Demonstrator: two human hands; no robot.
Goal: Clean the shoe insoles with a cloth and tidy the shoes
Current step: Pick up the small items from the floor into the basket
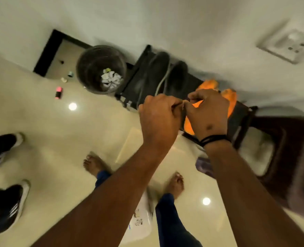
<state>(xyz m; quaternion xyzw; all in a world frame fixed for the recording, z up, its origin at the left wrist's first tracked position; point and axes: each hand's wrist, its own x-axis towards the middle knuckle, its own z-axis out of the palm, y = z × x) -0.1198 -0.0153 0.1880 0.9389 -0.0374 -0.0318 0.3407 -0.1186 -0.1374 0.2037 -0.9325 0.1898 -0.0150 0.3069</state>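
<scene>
I see my left hand (158,113) and right hand (207,111) curled together above the shoe rack (129,86), pinching something too blurred to identify. No writing is readable; a bin (87,68) stands just beside the rack.

You cannot tell what your left hand (158,114) and right hand (207,111) pinch between them; it is too small and smeared. Your hands cover much of the orange shoes (210,84) and the near end of the rack (129,86). The dark shoes (161,68) are blurred, their detail lost. The sneakers (6,207) are cut off by the left edge. The stool (279,139) runs off the right edge, blurred.
</scene>
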